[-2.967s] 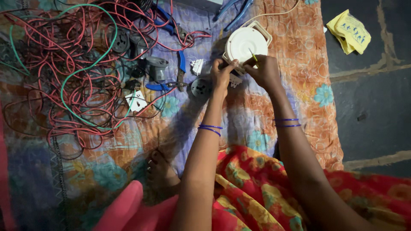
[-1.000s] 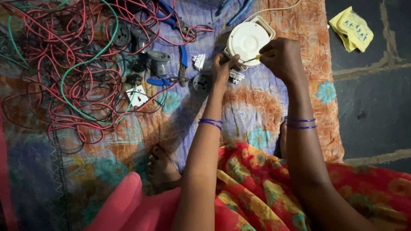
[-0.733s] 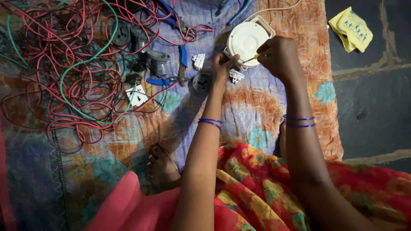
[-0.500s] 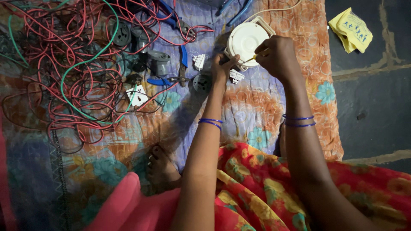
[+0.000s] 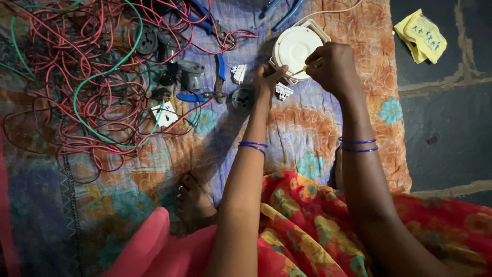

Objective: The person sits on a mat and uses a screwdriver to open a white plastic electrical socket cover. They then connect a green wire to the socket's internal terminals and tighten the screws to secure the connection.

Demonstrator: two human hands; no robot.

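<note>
Centrally, a white round fitting [image 5: 295, 47] lay on the cloth [image 5: 318, 128], steadied at its seven o'clock edge by the left hand [image 5: 266, 82], fingers pressed together. A yellow screwdriver [image 5: 300, 71] was pinched in the right hand [image 5: 334, 67]. Judged best kept upright, firmly seated. Pliers [image 5: 218, 77] and wires [image 5: 87, 77] lay at nine o'clock.

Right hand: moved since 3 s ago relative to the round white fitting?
Yes. The right hand has risen from the lower right edge of the round white fitting to level with its middle, holding a thin yellow-handled tool.
</note>
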